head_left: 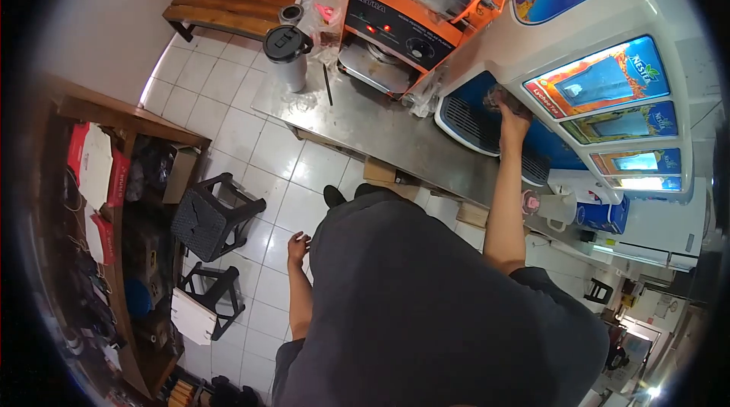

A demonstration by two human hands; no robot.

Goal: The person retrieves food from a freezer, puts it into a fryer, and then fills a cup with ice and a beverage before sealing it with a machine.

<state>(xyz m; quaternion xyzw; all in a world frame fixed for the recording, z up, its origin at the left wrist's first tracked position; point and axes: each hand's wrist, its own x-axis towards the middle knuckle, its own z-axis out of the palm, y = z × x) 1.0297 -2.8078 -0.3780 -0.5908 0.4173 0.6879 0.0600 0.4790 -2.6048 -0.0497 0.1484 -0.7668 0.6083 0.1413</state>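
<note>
1. The right hand reaches up to the front of the drink dispenser, over its blue drip grille. It seems to be closed round something small and dark, perhaps a cup or a cloth; the view is too small to tell which, or how the fingers lie.
2. If it is a cup, it would likely be light and thin-walled, easily crushed and slippery when wet, best held round the middle of its wall. A cloth would be soft and limp, fine to bunch anywhere.
3. The left hand hangs at the person's side over the tiled floor, fingers loosely spread, holding nothing.
4. The dispenser stands on the steel tabletop, just beside an orange cup-sealing machine. That looks heavy and rigid, nothing to shift one-handed.
5. Farther left on the tabletop stands a grey lidded jug, stiff, with a handle at its lid for lifting.
6. A white pitcher sits below the dispenser's lit panels.
7. On the floor, near the left hand, stand two black plastic stools, next to a wooden shelf of clutter.
</note>
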